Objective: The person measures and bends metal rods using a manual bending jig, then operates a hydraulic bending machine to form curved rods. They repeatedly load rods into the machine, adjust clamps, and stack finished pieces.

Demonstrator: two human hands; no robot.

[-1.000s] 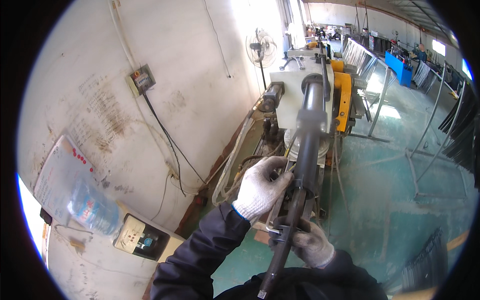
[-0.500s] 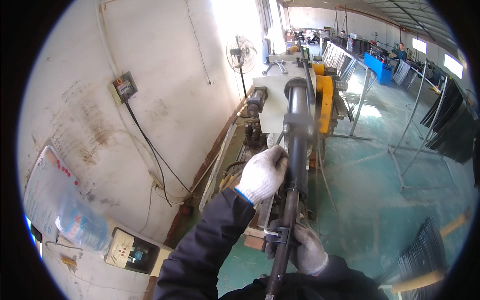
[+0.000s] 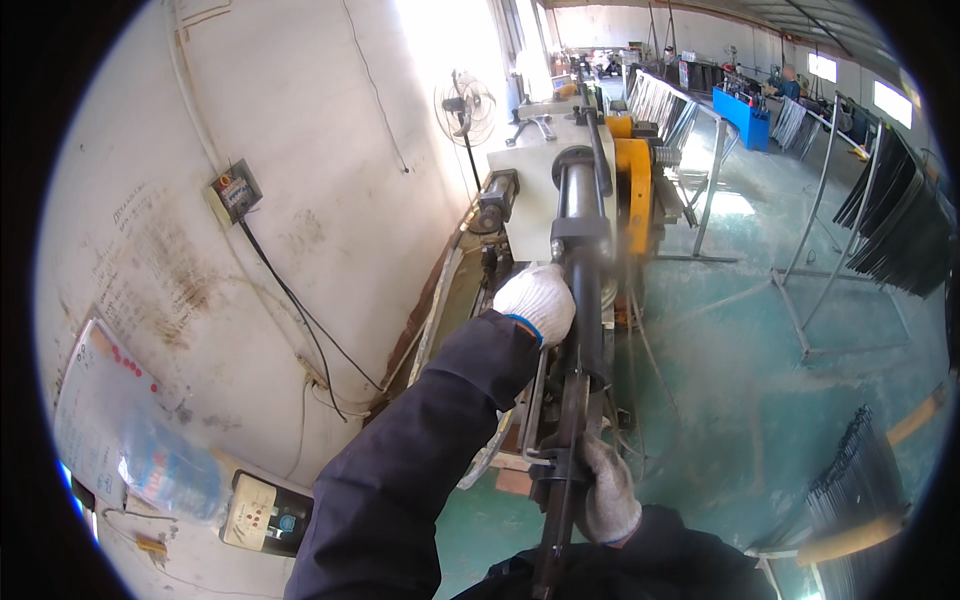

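A long dark cylinder [image 3: 584,305] runs from a pale grey machine [image 3: 530,165] toward me, with a thinner dark rod [image 3: 573,405] at its near end. My left hand [image 3: 535,302], in a white knitted glove, lies against the cylinder's left side, just short of the wide black flange [image 3: 580,232]. Its fingers are curled, and what they hold is hidden. Nearer to me, a black collar [image 3: 556,466] sits around the rod. My right hand [image 3: 608,492], in a greyer glove, grips the collar from the right, its fingertips hidden behind the rod. A bent metal bar [image 3: 534,415] reaches the collar.
A wall with a switch box [image 3: 234,190] and hanging cable is on the left. A fan [image 3: 465,105] stands beyond the machine. On the right are metal racks [image 3: 808,280] with dark strips, a bundle of thin rods [image 3: 845,490] and a blue machine [image 3: 740,118].
My left hand has moved forward along the cylinder toward the flange, its forearm reaching farther. My right hand remains at the collar. The view has shifted slightly.
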